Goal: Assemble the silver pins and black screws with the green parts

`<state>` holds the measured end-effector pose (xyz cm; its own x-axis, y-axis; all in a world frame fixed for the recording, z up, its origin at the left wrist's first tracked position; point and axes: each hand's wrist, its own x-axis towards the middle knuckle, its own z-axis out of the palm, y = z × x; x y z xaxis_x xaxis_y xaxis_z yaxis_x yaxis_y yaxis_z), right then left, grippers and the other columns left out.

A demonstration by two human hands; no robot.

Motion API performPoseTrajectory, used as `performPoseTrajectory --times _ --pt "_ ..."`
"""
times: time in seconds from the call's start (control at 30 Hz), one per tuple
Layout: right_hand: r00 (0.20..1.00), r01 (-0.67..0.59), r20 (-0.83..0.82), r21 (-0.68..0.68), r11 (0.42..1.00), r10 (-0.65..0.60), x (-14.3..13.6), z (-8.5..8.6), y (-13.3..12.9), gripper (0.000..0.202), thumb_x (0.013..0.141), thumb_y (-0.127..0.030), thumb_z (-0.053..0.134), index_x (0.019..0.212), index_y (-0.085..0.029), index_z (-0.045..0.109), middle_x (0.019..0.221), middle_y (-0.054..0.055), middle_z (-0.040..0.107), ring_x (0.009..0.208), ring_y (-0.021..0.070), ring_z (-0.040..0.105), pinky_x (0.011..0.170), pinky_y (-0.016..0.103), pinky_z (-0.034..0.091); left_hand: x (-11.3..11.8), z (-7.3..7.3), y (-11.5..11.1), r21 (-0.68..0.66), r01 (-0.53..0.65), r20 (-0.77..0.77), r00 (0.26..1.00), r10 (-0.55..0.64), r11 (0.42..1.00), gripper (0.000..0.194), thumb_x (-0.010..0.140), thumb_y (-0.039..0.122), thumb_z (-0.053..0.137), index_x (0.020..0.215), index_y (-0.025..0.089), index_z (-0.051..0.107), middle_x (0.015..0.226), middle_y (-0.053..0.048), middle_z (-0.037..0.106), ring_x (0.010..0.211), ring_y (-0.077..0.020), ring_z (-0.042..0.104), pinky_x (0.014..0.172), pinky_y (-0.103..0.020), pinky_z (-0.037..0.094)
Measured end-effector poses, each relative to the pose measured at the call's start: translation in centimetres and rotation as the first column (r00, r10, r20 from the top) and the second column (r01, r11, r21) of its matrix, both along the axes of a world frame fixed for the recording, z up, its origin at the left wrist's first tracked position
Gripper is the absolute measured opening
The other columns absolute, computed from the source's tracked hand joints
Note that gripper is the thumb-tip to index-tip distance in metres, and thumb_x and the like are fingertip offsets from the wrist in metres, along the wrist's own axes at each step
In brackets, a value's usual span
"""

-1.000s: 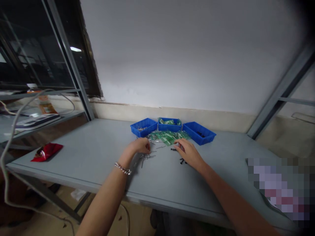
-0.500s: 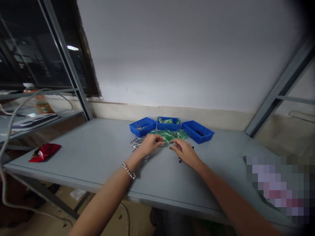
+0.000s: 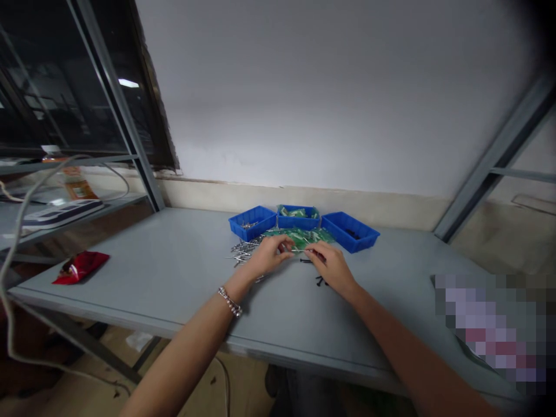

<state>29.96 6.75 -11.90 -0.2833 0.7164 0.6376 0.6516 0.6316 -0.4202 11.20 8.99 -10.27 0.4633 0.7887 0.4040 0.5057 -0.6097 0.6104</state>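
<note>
Between my two hands is a thin silvery rod (image 3: 299,250), its right end pinched in the fingers of my right hand (image 3: 328,263). The fingertips of my left hand (image 3: 273,255) are curled at the rod's left end. Beside my left hand lies a pile of metal rods (image 3: 243,250). Green plastic packets (image 3: 319,234) lie just behind both hands. Under and near my right hand are several small black screw-like pieces (image 3: 319,281). Three blue bins stand behind: the left bin (image 3: 247,233) holds metal pieces, the middle bin (image 3: 299,222) green packets, the right bin (image 3: 357,244) dark pieces.
A red packet (image 3: 82,267) rests on the left part of the grey table (image 3: 165,289). At the right edge is a blurred-out object (image 3: 486,330). A bottle (image 3: 76,184) and a cable (image 3: 13,255) are at the far left. Metal posts rise on both sides.
Both hands have shifted slightly, and the thin rod now shows more clearly between them. Where a green packet piece seemed to be at my fingertips, the rod is visible.
</note>
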Motion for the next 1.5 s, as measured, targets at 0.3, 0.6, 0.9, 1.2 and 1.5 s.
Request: performPoseTrajectory --times 0.3,0.6,0.9,1.2,1.5 --pt "0.998 0.009 -0.067 0.041 0.999 -0.006 0.0 0.3 -0.1 0.019 0.083 -0.028 0.048 0.081 -0.018 0.064 0.067 0.002 0.056 0.06 0.0139 0.051 0.059 0.026 0.04 0.0 0.1 -0.1 -0.081 0.046 0.03 0.999 -0.043 0.996 0.016 0.074 0.028 0.06 0.079 0.013 0.062 0.069 -0.002 0.06 0.061 -0.0117 0.049 0.059 -0.024 0.038" --pt "0.999 0.017 -0.033 0.006 1.0 -0.017 -0.1 0.1 -0.1 0.019 0.083 -0.029 0.046 0.085 -0.02 0.063 0.068 0.003 0.056 0.062 0.0148 0.052 0.059 0.026 0.04 0.2 1.0 -0.9 -0.079 0.025 0.028 0.999 -0.023 0.997 0.02 0.08 0.028 0.05 0.074 0.013 0.062 0.067 -0.003 0.059 0.06 -0.0115 0.045 0.057 -0.024 0.036" --pt "0.999 0.022 -0.035 -0.004 1.0 -0.022 -0.2 0.0 0.0 0.015 0.081 -0.026 0.05 0.086 -0.017 0.061 0.066 0.002 0.053 0.058 0.0137 0.049 0.059 0.026 0.04 0.1 0.6 -0.6 -0.1 0.026 0.029 0.999 -0.023 0.995 0.024 0.081 0.031 0.047 0.073 0.012 0.061 0.062 -0.001 0.054 0.058 -0.0108 0.042 0.057 -0.024 0.034" --pt "0.999 0.024 -0.047 -0.015 1.0 -0.024 -0.3 0.0 0.1 0.016 0.081 -0.028 0.049 0.086 -0.018 0.06 0.066 0.002 0.056 0.058 0.014 0.05 0.056 0.026 0.04 0.1 0.6 -0.7 -0.077 0.031 0.046 0.999 -0.027 0.997 0.019 0.079 0.029 0.051 0.073 0.013 0.059 0.066 -0.003 0.056 0.06 -0.0115 0.044 0.058 -0.024 0.034" --pt "0.999 0.022 -0.03 -0.004 1.0 -0.022 -0.4 -0.1 0.0 0.016 0.082 -0.029 0.048 0.08 -0.019 0.061 0.064 0.002 0.056 0.06 0.0144 0.052 0.056 0.025 0.039 0.1 0.1 -0.5 -0.055 0.037 0.081 0.996 -0.033 0.998 0.016 0.077 0.029 0.056 0.072 0.014 0.057 0.07 -0.003 0.056 0.062 -0.011 0.045 0.059 -0.024 0.036"
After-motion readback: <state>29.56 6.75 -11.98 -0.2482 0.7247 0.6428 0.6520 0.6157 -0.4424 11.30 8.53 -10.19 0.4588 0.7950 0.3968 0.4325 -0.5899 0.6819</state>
